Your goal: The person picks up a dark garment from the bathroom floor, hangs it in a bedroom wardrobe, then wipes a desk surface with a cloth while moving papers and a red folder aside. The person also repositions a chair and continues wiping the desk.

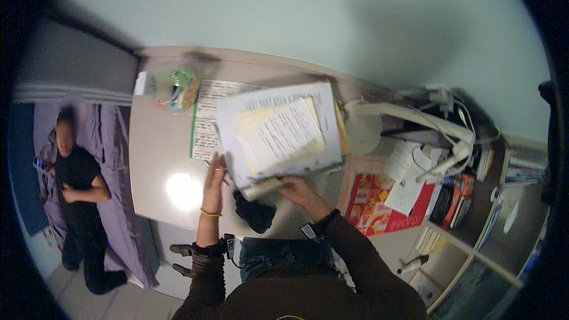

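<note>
My right hand grips the near edge of a thick stack of papers, which is tilted over the desk. Smaller written sheets and yellowish paper lie on top of the stack. My left hand is at the stack's left near corner, fingers extended; whether it touches the papers is unclear. Beneath the stack's left side lies a green-edged printed sheet. A black cloth item rests on the desk between my wrists.
A clear plastic bag with colourful packets lies at the desk's back left. On the right are a white desk lamp, a red patterned bag or sheet, loose papers and shelves with books. A person reclines on a bed at left.
</note>
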`<state>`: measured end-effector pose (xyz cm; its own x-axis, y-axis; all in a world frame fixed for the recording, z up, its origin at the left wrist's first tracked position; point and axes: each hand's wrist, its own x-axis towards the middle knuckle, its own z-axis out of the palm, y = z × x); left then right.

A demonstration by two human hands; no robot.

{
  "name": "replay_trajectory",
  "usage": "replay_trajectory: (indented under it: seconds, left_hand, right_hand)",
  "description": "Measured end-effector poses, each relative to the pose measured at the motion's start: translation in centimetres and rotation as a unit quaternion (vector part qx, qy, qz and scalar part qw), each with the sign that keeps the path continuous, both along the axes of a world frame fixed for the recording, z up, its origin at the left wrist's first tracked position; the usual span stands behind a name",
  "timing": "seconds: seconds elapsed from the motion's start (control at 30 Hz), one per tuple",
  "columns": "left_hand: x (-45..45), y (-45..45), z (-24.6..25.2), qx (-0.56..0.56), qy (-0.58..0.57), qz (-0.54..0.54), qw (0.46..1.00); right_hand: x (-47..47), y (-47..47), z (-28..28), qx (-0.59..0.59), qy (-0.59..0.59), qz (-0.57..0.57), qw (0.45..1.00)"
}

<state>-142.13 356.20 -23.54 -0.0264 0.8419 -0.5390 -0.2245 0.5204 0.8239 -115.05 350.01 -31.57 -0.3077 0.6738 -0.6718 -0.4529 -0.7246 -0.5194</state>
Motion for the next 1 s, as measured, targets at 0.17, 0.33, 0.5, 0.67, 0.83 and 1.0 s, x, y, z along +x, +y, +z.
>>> replay_trajectory:
  seconds: [0.17, 0.33, 0.5, 0.67, 0.83, 1.0]
  left_hand:
    - [-3.2, -1.6, 2.5, 0.071, 0.065, 0.035, 0.995]
    - [-4.7, -5.9, 4.2, 0.035, 0.073, 0.034, 0.996]
    - [-4.7, -9.4, 5.5, 0.016, 0.091, 0.014, 0.996]
    - [-4.5, -12.6, 6.4, 0.006, 0.122, 0.005, 0.992]
    - [-2.6, -14.2, 5.6, -0.017, 0.089, -0.026, 0.996]
    - [3.1, -14.4, 4.6, -0.008, 0.051, -0.124, 0.991]
  right_hand:
    - [-7.1, 8.1, -1.1, 0.005, 0.045, -0.018, 0.999]
    - [-8.9, 12.1, -0.1, -0.069, 0.265, -0.159, 0.948]
    - [-6.5, 12.3, 1.1, -0.080, 0.187, -0.057, 0.977]
    - [-5.6, 10.9, -1.5, -0.006, 0.193, 0.001, 0.981]
    - [-2.1, 3.4, -1.7, 0.079, 0.049, 0.226, 0.970]
    - [10.6, -8.9, 3.8, 0.049, -0.032, 0.088, 0.994]
